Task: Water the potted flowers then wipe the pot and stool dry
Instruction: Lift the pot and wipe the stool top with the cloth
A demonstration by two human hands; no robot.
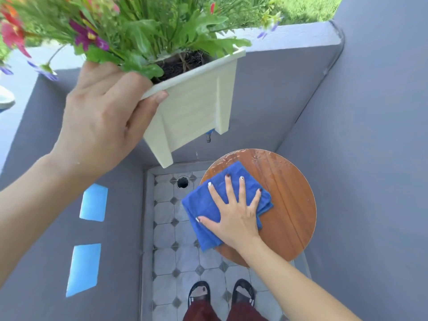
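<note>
Left hand (102, 121) holds the pot (196, 103) aloft; flat right hand (234, 214) presses the cloth (203, 202) on the stool (289, 193), far edge still wet.

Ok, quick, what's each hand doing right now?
Left hand: closed on the pot, lifted off the stool.
Right hand: open, flat on the cloth.

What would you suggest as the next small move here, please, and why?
Probably slide the blue cloth under the right hand toward the stool top's far edge, where water drops still glisten, while the left hand holds the pot clear.
</note>
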